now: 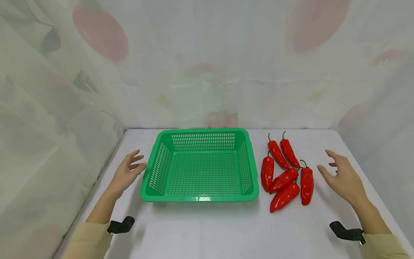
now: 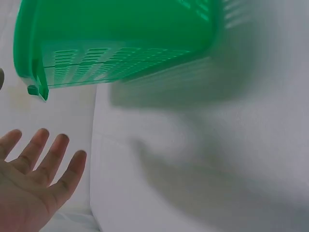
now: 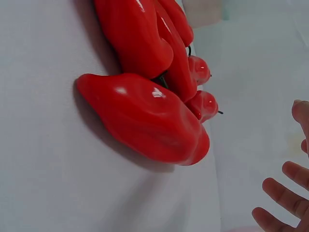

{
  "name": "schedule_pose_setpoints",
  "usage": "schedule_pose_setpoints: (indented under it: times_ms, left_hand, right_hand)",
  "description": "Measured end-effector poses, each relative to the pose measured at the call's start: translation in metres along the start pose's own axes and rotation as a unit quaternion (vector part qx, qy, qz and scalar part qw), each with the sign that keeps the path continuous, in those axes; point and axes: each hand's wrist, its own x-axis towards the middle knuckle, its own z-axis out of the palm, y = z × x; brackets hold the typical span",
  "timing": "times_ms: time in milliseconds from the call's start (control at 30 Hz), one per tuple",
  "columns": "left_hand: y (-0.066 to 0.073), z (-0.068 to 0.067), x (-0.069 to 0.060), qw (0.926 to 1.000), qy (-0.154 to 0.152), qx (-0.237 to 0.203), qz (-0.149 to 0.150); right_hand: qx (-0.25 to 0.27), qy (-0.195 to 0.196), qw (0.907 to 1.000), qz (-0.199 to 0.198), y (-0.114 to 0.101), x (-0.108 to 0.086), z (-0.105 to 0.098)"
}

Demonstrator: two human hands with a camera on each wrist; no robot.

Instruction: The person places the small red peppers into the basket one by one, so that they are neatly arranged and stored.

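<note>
A green plastic basket (image 1: 200, 198) with slotted walls stands in the middle of the white table. To its right lie several red peppers (image 1: 284, 198) with dark curved stems, grouped loosely and partly touching. My left hand (image 1: 127, 172) hovers just left of the basket, its fingers spread and relaxed, holding nothing; the left wrist view shows the basket's side (image 2: 120, 63) above the fingers. Right of the peppers, my right hand (image 1: 344, 178) hangs with loosely bent fingers and nothing in it. In the right wrist view the nearest pepper (image 3: 145, 118) lies apart from the fingertips (image 3: 274, 186).
The white table (image 1: 200, 230) ends at a pale patterned cloth (image 1: 203, 82) behind it. More cloth (image 1: 42, 154) drapes along the left side and the right side. A black wrist camera (image 1: 121, 225) sits on each forearm.
</note>
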Motion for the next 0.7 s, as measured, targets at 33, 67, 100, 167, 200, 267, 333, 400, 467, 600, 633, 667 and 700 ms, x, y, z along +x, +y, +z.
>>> schedule_pose_setpoints:
  times_ms: [33,67,100,167,200,267,333,400,467,600,633,667,700]
  left_hand:
    - [0.000,0.000,0.001,0.9999,-0.007,-0.011,-0.007]
    - [0.000,0.000,0.001,0.9996,-0.012,-0.020,-0.013]
    - [0.000,0.000,0.002,0.9993,-0.017,-0.030,-0.016]
    - [0.000,0.000,0.004,0.9986,-0.023,-0.044,-0.019]
    - [0.001,-0.001,0.004,0.9982,-0.024,-0.051,-0.018]
    - [0.001,-0.001,0.005,0.9978,-0.028,-0.059,-0.012]
    - [0.001,-0.001,0.006,0.9977,-0.026,-0.062,-0.010]
    - [0.002,-0.001,0.008,0.9975,-0.032,-0.063,-0.011]
    - [0.002,0.000,0.010,0.9973,-0.035,-0.062,-0.020]
    - [0.003,0.000,0.014,0.9963,-0.046,-0.057,-0.045]
    - [0.003,0.000,0.015,0.9961,-0.048,-0.055,-0.049]
    - [0.003,0.000,0.015,0.9959,-0.049,-0.053,-0.054]
    - [0.004,0.000,0.015,0.9958,-0.052,-0.051,-0.055]
  right_hand:
    - [0.001,-0.001,1.0000,0.000,0.000,-0.001,0.001]
    - [0.002,-0.001,1.0000,0.001,0.000,-0.001,0.002]
    - [0.002,-0.001,1.0000,0.002,0.000,-0.002,0.003]
    - [0.005,0.000,1.0000,0.004,0.001,-0.003,0.005]
    - [0.008,0.001,1.0000,0.004,0.002,-0.003,0.007]
    - [0.010,0.006,0.9999,0.007,0.006,-0.003,0.011]
    - [0.017,0.008,0.9998,0.008,0.007,-0.004,0.014]
    - [0.019,0.012,0.9997,0.012,0.012,-0.004,0.019]
    - [0.022,0.014,0.9995,0.019,0.011,-0.004,0.022]
    - [0.023,0.016,0.9991,0.032,0.024,-0.005,0.035]
    - [0.031,0.014,0.9990,0.030,0.025,-0.005,0.037]
    - [0.033,0.013,0.9990,0.027,0.031,-0.005,0.041]
    - [0.030,0.014,0.9990,0.029,0.037,-0.005,0.046]
